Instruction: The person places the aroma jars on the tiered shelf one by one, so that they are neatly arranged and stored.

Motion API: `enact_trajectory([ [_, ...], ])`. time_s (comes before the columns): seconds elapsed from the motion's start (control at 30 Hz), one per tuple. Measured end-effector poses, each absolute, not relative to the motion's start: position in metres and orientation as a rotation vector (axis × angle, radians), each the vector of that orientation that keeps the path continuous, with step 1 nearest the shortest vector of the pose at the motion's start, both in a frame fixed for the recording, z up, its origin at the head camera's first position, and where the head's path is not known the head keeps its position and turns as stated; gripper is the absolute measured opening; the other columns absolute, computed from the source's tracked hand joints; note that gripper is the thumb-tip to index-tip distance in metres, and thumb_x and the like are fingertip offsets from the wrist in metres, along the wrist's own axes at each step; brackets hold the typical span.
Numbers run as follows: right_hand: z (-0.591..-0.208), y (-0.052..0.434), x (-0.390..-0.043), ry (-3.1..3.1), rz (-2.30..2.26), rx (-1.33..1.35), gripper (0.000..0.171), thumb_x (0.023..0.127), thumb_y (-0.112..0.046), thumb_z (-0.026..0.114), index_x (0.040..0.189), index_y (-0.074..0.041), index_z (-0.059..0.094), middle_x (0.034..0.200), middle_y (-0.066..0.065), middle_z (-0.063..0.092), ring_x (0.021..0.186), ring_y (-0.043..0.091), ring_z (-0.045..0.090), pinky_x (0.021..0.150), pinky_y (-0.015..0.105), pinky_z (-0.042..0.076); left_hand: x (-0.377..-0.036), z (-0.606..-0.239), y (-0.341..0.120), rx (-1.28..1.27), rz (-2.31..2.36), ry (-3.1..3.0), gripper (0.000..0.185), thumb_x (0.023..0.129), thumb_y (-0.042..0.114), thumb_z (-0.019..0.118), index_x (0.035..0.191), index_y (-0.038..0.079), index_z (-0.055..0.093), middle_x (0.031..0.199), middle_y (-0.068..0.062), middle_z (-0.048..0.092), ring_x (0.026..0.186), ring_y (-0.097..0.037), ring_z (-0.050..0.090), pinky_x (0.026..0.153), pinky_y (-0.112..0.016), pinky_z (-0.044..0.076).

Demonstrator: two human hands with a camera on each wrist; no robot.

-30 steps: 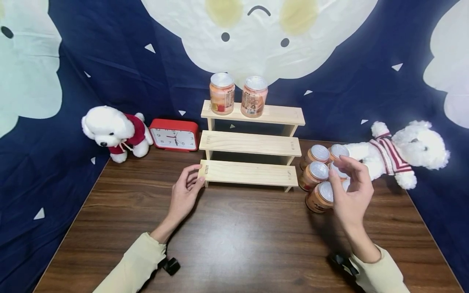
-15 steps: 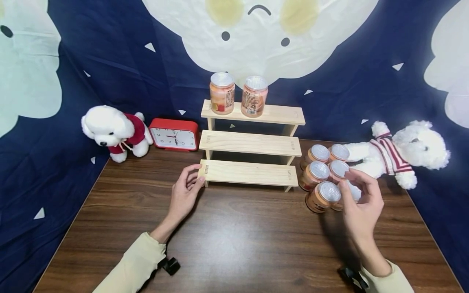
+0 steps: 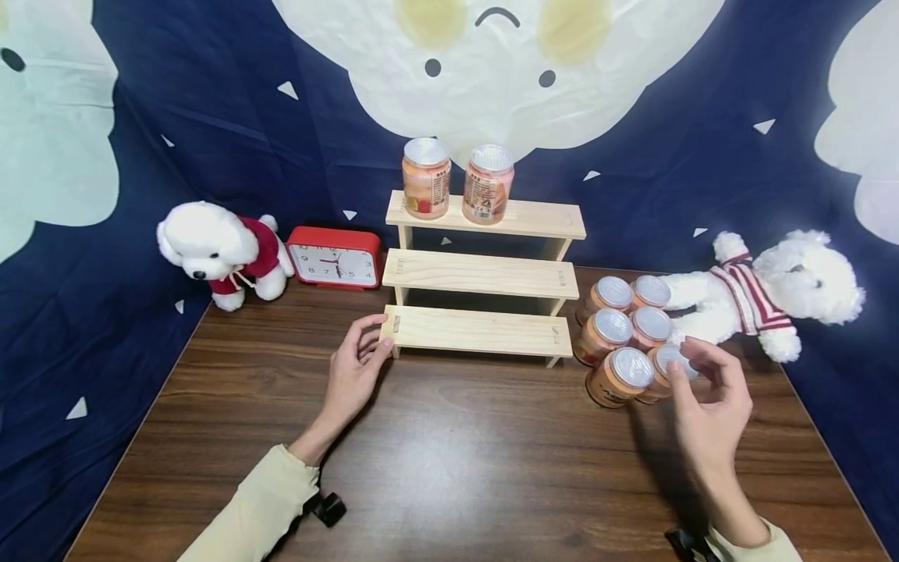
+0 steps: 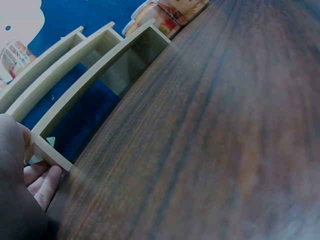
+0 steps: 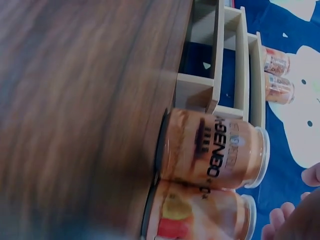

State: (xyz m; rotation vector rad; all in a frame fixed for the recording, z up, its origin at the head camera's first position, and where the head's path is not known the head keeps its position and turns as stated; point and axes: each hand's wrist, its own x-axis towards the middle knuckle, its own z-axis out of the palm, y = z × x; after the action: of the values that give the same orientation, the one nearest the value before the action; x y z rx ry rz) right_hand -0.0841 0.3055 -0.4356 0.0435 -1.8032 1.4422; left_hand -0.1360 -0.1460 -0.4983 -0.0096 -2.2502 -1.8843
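I see the dark wooden table [image 3: 449,460] filling the lower view, with a navy backdrop cloth [image 3: 211,117] hanging behind it. At the table's far edge stands a 3-step wooden shelf [image 3: 485,273]; 2 cans [image 3: 456,181] stand upright on its top step, toward the left end, and the 2 lower steps carry nothing. Just right of the shelf sits a cluster of 6 cans [image 3: 628,332], upright and packed against each other in 2 columns. A white plush dog in a striped top [image 3: 765,293] lies on its side just right of the cluster, its paw touching the rear cans. Left of the shelf, a white plush dog in a red top [image 3: 218,251] sits beside a red clock [image 3: 333,259].

My right hand [image 3: 709,406] is at the nearest right can [image 3: 667,367] of the cluster; the fingers are loosely curved over its silver lid, fingertips at the rim, and I cannot tell whether they grip it yet. My left hand [image 3: 354,371] rests at the left end of the shelf's lowest step, fingers loosely curled with the tips touching the board's corner, holding nothing.
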Motion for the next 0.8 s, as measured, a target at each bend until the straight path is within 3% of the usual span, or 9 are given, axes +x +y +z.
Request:
enact_trajectory([
  [0.17, -0.438, 0.313, -0.079, -1.928, 1.293, -0.011, 0.039, 0.088, 0.02, 0.071, 0.127, 0.017, 0.071, 0.118, -0.004, 0.07, 0.111, 0.01, 0.063, 0.099, 0.018, 0.05, -0.137, -0.499, -0.147, -0.003, -1.886, -2.256, 0.041, 0.108, 0.006, 0.073, 0.148, 0.006, 0.064, 0.129, -0.024, 0.078, 0.109, -0.005, 0.072, 0.094, -0.014, 0.06],
  [0.3, -0.44, 0.318, -0.077, -2.005, 1.203, -0.044, 0.041, 0.086, 0.018, 0.075, 0.126, 0.017, 0.071, 0.119, -0.016, 0.063, 0.111, 0.005, 0.06, 0.1, 0.015, 0.049, -0.137, -0.499, -0.146, -0.003, -1.889, -2.265, 0.04, 0.109, 0.008, 0.072, 0.148, 0.006, 0.064, 0.131, -0.024, 0.077, 0.113, -0.013, 0.073, 0.094, -0.014, 0.06],
  [0.5, -0.448, 0.329, -0.077, -2.112, 1.171, -0.097, 0.044, 0.084, 0.019, 0.078, 0.128, 0.014, 0.073, 0.126, -0.02, 0.059, 0.119, 0.001, 0.054, 0.104, 0.011, 0.048, -0.138, -0.498, -0.146, -0.004, -1.886, -2.271, 0.039, 0.11, 0.01, 0.071, 0.148, 0.007, 0.064, 0.131, -0.023, 0.077, 0.118, -0.026, 0.073, 0.095, -0.013, 0.059],
  [0.8, -0.458, 0.337, -0.076, -2.16, 1.286, -0.067, 0.045, 0.086, 0.023, 0.079, 0.13, 0.016, 0.07, 0.134, -0.014, 0.06, 0.126, 0.006, 0.054, 0.101, 0.009, 0.05, -0.137, -0.499, -0.146, 0.016, -1.876, -2.274, 0.04, 0.108, 0.007, 0.072, 0.147, 0.007, 0.065, 0.13, -0.023, 0.078, 0.11, -0.006, 0.072, 0.094, -0.014, 0.06],
])
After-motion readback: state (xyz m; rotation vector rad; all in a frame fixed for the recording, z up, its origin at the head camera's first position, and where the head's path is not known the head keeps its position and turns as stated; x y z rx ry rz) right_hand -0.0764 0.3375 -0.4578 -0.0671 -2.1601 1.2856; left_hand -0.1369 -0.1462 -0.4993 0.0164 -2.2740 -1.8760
